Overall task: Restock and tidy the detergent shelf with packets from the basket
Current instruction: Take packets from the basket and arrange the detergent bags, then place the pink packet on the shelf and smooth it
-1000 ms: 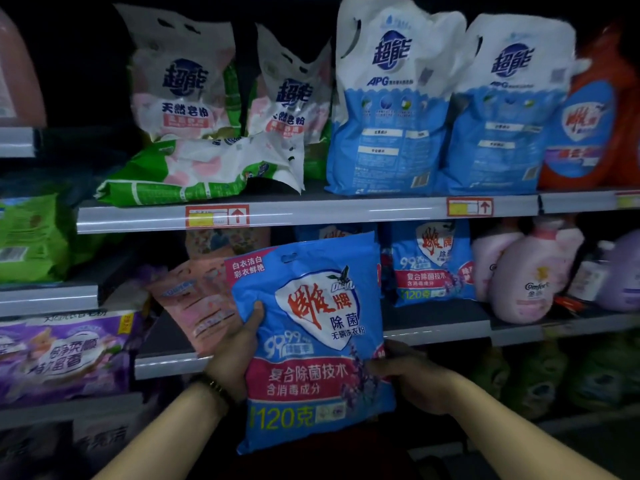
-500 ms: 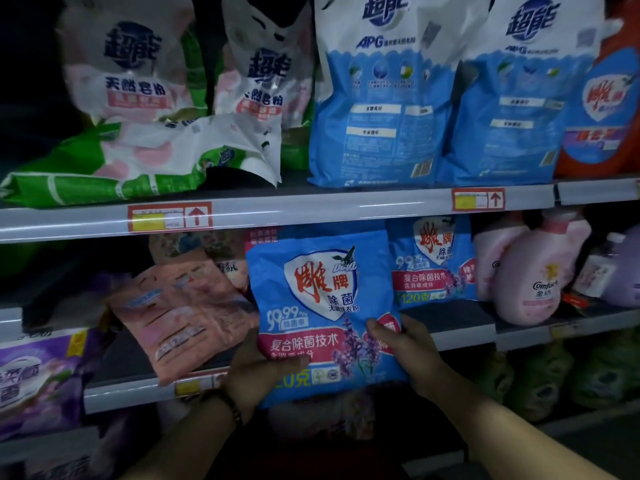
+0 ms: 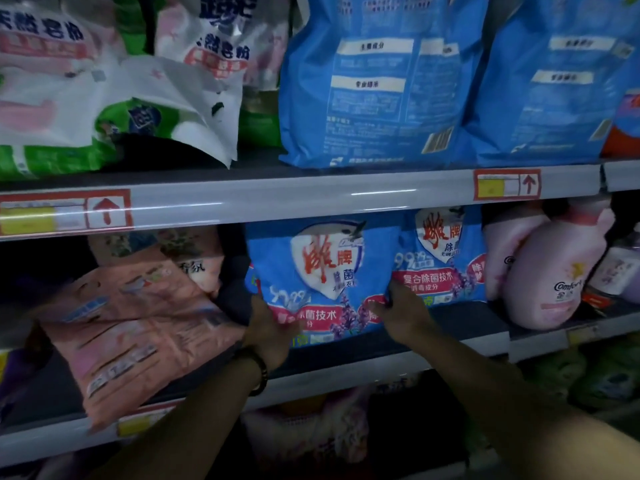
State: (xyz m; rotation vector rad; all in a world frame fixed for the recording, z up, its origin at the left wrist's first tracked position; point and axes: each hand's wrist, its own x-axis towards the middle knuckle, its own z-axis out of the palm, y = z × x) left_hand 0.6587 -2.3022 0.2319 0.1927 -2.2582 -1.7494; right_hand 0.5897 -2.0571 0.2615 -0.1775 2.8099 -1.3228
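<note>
- Here the blue packet stands upright on the middle shelf.
- The left hand pinches its 7 o'clock corner; the right hand grips its 5 o'clock edge.
- A twin packet sits just beside it at 3 o'clock; pink packets lie at 9 o'clock.

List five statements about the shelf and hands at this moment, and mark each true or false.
1. The left hand and right hand both grip the blue plastic detergent packet. True.
2. That packet lies flat in a basket. False: it stands upright on the grey middle shelf.
3. A pink plastic bottle stands further right on that shelf. True.
4. The salmon-pink flat packets stand upright right of it. False: they lie tilted on its left.
5. A dark bracelet circles the left wrist. True.
</note>
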